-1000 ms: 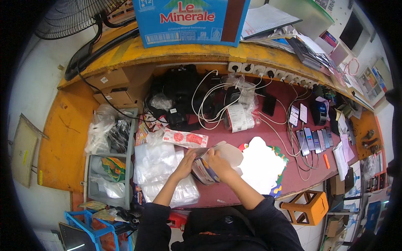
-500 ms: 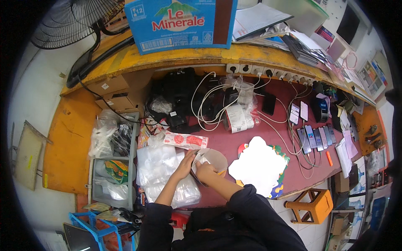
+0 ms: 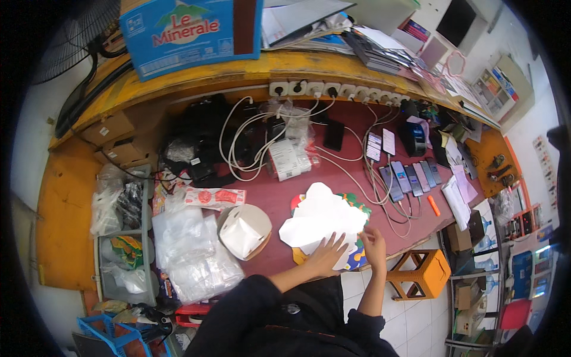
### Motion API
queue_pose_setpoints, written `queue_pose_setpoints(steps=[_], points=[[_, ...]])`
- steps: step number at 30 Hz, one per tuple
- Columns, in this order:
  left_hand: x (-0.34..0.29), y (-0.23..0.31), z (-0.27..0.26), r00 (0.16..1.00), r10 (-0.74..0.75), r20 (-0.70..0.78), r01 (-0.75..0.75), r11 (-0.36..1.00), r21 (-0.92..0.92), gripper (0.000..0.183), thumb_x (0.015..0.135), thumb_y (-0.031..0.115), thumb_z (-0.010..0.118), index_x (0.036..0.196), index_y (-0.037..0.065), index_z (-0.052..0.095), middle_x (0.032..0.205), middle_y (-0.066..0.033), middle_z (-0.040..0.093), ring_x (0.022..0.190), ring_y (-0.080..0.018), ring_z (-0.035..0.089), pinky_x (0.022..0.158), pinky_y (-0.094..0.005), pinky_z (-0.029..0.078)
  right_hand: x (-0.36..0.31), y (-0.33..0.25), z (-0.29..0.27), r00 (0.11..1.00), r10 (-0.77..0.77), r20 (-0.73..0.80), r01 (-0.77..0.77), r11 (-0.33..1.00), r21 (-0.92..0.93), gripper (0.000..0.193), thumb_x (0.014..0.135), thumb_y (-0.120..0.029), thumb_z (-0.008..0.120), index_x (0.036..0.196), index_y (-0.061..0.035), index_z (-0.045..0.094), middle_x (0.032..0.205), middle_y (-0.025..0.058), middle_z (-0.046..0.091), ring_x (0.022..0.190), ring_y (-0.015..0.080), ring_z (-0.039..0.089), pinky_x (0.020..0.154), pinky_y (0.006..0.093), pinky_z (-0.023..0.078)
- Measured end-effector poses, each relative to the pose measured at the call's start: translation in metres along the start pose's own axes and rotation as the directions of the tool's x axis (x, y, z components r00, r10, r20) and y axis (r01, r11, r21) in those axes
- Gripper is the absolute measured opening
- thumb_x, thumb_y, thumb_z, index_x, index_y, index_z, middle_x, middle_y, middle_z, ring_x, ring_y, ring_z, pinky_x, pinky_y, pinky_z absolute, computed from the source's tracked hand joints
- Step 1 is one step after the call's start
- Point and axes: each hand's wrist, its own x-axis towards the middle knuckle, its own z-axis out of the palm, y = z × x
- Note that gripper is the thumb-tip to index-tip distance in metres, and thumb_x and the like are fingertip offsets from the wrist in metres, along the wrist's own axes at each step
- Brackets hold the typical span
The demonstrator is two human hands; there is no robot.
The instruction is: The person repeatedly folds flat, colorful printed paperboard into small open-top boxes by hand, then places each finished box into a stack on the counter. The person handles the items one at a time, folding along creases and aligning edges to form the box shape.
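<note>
Two bare hands, left hand [image 3: 326, 254] flat and right hand [image 3: 375, 247] loosely open, press thin, floppy white paper sheets [image 3: 321, 221], likely best lifted by an edge.

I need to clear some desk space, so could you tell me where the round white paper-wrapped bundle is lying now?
In the head view, the round white bundle lies on the maroon desk, left of the left hand, beside the clear plastic bags.

A dark red counter [image 3: 279, 196] fills the middle of the frame, backed by a raised yellow ledge [image 3: 196, 74] carrying a white power strip [image 3: 333, 90]. White tiled floor [image 3: 410, 324] shows at lower right — an orange stool [image 3: 419, 273] stands there, just beside the counter's edge. At upper left, a black fan [image 3: 74, 35] against a pale wall; shelving [image 3: 496, 89] at upper right.
</note>
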Motion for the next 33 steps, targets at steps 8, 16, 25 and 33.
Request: queue_pose_setpoints(steps=[8, 16, 25, 33], points=[[0.002, -0.041, 0.068, 0.892, -0.077, 0.445, 0.172, 0.969, -0.177, 0.066, 0.085, 0.046, 0.054, 0.132, 0.002, 0.043, 0.134, -0.0175, 0.044, 0.125, -0.0419, 0.039, 0.086, -0.0566, 0.045, -0.02, 0.057, -0.041, 0.995, 0.072, -0.067, -0.07, 0.997, 0.034, 0.034, 0.085, -0.016, 0.062, 0.114, 0.0025, 0.058, 0.108, 0.0147, 0.063, 0.095, 0.0214, 0.061, 0.08, 0.0314, 0.048], [0.01, 0.018, 0.064, 0.833, -0.398, 0.383, 0.382, 0.916, 0.12, 0.092, 0.075, 0.056, 0.061, 0.14, 0.001, 0.028, 0.145, -0.0216, 0.025, 0.13, -0.049, 0.027, 0.091, -0.0624, 0.038, -0.015, 0.032, 0.013, 0.992, -0.073, 0.1, 0.079, 0.995, -0.055, 0.034, 0.083, -0.018, 0.065, 0.112, -0.0005, 0.06, 0.108, 0.0156, 0.064, 0.095, 0.0247, 0.063, 0.077, 0.034, 0.05], [0.031, -0.034, -0.024, 0.872, -0.233, 0.43, 0.449, 0.73, -0.516, 0.045, 0.08, 0.004, 0.048, 0.124, -0.002, 0.051, 0.109, -0.0278, 0.057, 0.088, -0.0271, 0.065, 0.079, -0.0353, 0.05, -0.025, -0.005, -0.011, 0.96, -0.207, -0.186, 0.237, 0.96, 0.151, 0.039, 0.081, -0.012, 0.066, 0.118, -0.0042, 0.058, 0.126, 0.0142, 0.054, 0.109, 0.0301, 0.056, 0.091, 0.0355, 0.044], [0.013, -0.029, -0.17, 0.975, -0.175, 0.138, 0.187, 0.3, -0.936, 0.05, 0.075, -0.006, 0.044, 0.123, 0.001, 0.057, 0.091, -0.0045, 0.067, 0.079, -0.0104, 0.058, 0.073, -0.0271, 0.047, -0.047, -0.078, 0.028, 0.816, -0.574, -0.071, 0.535, 0.703, 0.469, 0.05, 0.083, -0.007, 0.062, 0.13, -0.0004, 0.048, 0.134, 0.017, 0.049, 0.122, 0.0259, 0.048, 0.102, 0.034, 0.034]])
